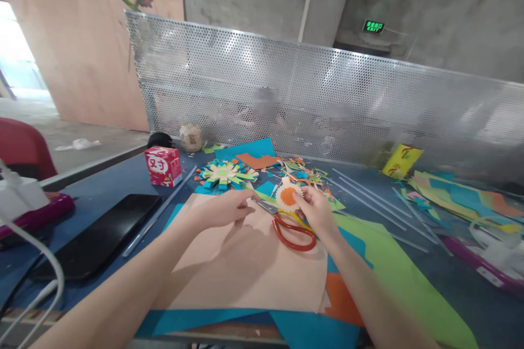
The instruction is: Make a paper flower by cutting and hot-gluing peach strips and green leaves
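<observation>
My right hand point(317, 210) pinches a paper flower point(289, 196) by its right edge. The flower is a cream scalloped round with an orange jagged centre. Scissors point(295, 233) with red and yellow handles lie just below it on peach paper point(254, 278), their blades pointing left. My left hand point(229, 208) hovers over the paper's upper left, beside the scissor tips. Its fingers are loosely bent and apart, with nothing visible in them; whether it touches the blades, I cannot tell. Behind it lies a larger layered flower point(223, 174) of green, cream and blue paper strips.
Paper scraps point(305, 172) are strewn behind my hands. At left are a black phone point(108, 229) and a pink box point(162, 166). Green paper point(401, 272), clear sticks point(372, 202) and a yellow packet point(402, 161) lie right. A perforated metal screen point(229, 76) borders the back.
</observation>
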### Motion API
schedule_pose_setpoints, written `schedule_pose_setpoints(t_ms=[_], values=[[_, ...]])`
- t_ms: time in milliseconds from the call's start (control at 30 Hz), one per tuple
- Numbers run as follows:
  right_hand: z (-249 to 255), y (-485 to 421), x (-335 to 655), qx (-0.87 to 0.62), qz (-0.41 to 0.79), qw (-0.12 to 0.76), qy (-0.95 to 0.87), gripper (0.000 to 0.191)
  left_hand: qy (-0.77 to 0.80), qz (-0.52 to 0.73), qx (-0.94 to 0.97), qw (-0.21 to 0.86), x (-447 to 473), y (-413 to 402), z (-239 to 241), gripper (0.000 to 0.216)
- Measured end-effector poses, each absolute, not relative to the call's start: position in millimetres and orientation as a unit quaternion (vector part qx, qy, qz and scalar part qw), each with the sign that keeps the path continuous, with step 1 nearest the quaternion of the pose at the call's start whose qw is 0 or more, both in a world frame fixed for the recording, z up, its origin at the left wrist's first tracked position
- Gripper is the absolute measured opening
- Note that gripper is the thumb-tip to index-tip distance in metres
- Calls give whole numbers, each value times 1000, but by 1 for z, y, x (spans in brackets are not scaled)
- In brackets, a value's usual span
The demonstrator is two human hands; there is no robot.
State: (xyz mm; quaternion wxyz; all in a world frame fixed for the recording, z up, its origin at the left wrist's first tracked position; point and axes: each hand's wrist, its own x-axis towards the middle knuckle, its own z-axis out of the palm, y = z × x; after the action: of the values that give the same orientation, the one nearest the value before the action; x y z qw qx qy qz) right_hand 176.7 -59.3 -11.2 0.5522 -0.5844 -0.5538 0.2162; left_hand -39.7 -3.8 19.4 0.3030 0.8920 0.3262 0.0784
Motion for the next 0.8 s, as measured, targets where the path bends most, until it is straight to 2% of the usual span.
schedule_pose_setpoints(t_ms=[133,233,333,500,567,667,800], values=[[-12,-59,178,-579,215,552,-561,22,279,15,902,330,-33,-11,18,36],[-12,-59,181,-578,205,541,-576,20,327,107,907,243,-31,-8,16,37],[-12,-61,178,-572,205,522,-599,18,419,199,870,167,-34,5,16,27],[-11,-69,160,-565,223,383,-695,21,514,259,812,99,-46,27,18,29],[-10,-71,156,-573,161,334,-731,23,521,273,803,98,-47,32,14,27],[-7,-75,160,-591,5,277,-757,23,488,288,817,106,-44,31,5,31],[1,-85,164,-611,-85,144,-774,17,306,275,905,103,-29,11,2,31]])
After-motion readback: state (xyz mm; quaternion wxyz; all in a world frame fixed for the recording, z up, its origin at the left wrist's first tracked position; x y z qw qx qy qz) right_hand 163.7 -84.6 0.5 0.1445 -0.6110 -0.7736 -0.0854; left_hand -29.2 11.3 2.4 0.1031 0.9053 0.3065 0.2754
